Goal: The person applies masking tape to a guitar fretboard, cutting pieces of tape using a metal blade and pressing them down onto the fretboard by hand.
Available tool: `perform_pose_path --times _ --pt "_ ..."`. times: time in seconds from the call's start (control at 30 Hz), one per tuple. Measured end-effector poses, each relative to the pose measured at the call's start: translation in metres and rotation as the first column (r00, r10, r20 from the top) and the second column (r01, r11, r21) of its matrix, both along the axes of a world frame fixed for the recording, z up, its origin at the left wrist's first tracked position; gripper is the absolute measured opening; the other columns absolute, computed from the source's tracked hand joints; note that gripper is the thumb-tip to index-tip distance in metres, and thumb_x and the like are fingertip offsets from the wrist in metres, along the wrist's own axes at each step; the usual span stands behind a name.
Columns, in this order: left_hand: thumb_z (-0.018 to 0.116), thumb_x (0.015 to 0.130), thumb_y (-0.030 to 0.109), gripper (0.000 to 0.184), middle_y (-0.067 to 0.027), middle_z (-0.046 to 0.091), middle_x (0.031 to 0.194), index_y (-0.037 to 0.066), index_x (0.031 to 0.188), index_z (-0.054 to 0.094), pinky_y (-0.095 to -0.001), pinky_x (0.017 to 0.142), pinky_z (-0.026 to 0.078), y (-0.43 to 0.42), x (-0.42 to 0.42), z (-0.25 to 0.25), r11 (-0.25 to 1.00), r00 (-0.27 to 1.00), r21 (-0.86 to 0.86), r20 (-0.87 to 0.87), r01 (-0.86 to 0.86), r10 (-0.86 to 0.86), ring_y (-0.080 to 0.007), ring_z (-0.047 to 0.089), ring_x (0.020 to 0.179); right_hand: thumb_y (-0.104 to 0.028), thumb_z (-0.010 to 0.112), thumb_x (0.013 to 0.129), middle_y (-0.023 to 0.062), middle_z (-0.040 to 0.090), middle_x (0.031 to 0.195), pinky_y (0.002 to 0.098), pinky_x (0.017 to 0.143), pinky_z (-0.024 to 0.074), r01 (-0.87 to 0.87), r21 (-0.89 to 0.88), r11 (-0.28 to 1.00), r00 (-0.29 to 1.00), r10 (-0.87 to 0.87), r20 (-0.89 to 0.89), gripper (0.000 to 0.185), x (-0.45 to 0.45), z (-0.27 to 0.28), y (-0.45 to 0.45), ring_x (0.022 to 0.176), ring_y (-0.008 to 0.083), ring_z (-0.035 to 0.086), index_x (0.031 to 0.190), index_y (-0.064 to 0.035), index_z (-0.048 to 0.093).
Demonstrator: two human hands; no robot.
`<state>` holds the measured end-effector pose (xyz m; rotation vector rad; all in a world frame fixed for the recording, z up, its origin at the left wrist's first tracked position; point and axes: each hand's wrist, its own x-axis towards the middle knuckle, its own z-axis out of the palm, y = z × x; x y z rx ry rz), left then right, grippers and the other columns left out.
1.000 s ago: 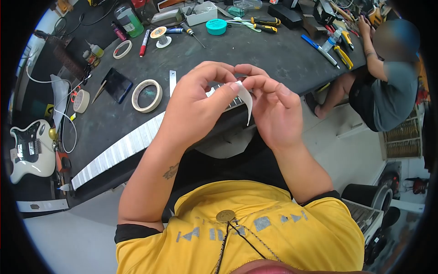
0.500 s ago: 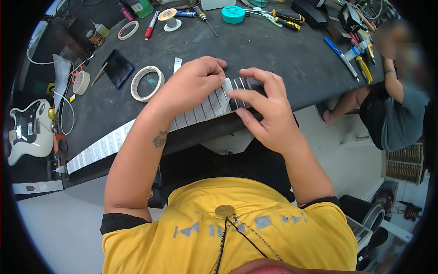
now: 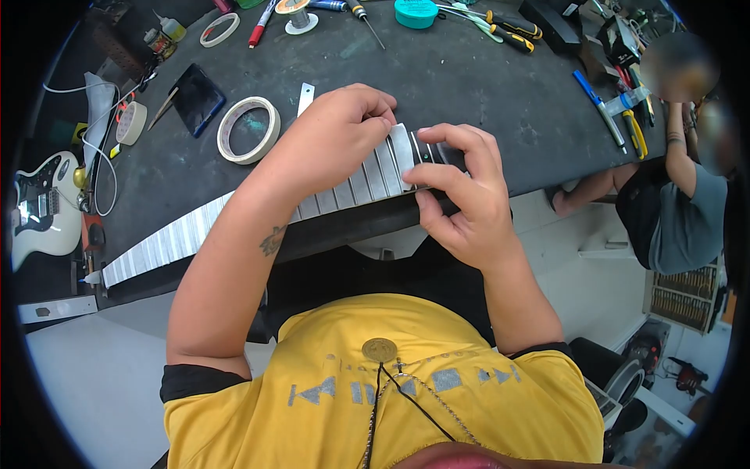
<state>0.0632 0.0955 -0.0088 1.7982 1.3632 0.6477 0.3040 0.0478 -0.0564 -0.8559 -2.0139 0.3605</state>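
Note:
A guitar neck (image 3: 319, 205) lies along the bench's front edge, its fretboard covered with pale tape strips between the frets. Near its right end, a strip of tape (image 3: 401, 155) crosses the board, beside bare dark fretboard (image 3: 426, 153). My left hand (image 3: 348, 129) reaches over the neck, thumb and index finger closed at the strip's far end. At the near end, my right hand (image 3: 469, 184) touches the strip with its index fingertip. Its thumb is apart, by the neck's near edge, and the other fingers curve over the bare frets.
A masking tape roll (image 3: 248, 130), a metal ruler (image 3: 305, 98) and a phone (image 3: 195, 100) lie behind the neck. Screwdrivers (image 3: 512, 35) and a teal tin (image 3: 416, 13) sit farther back. At left is a white guitar body (image 3: 48, 205). Another person (image 3: 687, 203) sits at right.
The tape strip now shows wider and flatter across the fretboard. My right index finger has moved to its near end, while my left hand stays at the far end. The view has shifted slightly.

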Motion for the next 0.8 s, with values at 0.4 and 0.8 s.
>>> perform_pose_path --times 0.4,0.8 --pt "0.067 0.109 0.015 0.022 -0.0139 0.074 0.148 -0.005 0.11 0.075 -0.0368 0.104 0.055 0.0002 -0.0001 -0.0035 0.998 0.999 0.054 -0.038 0.026 -0.024 -0.0239 0.072 0.12 -0.006 0.09 0.077 0.0039 0.071 0.141 0.0475 0.105 0.0536 -0.028 0.04 0.999 0.999 0.027 0.034 0.029 0.0054 -0.0045 0.0003 0.13 0.0359 0.061 0.102 -0.0193 0.086" --pt "0.067 0.108 0.014 0.022 -0.0135 0.074 0.148 -0.006 0.112 0.076 -0.0365 0.103 0.056 -0.0005 0.0017 -0.0025 0.997 0.997 0.068 -0.079 0.022 -0.017 -0.0247 0.073 0.118 -0.006 0.09 0.073 0.0012 0.074 0.136 0.0469 0.105 0.051 -0.035 0.064 0.997 0.999 0.034 0.014 0.031 0.0044 -0.0078 0.0006 0.126 0.0337 0.064 0.101 -0.0196 0.086"
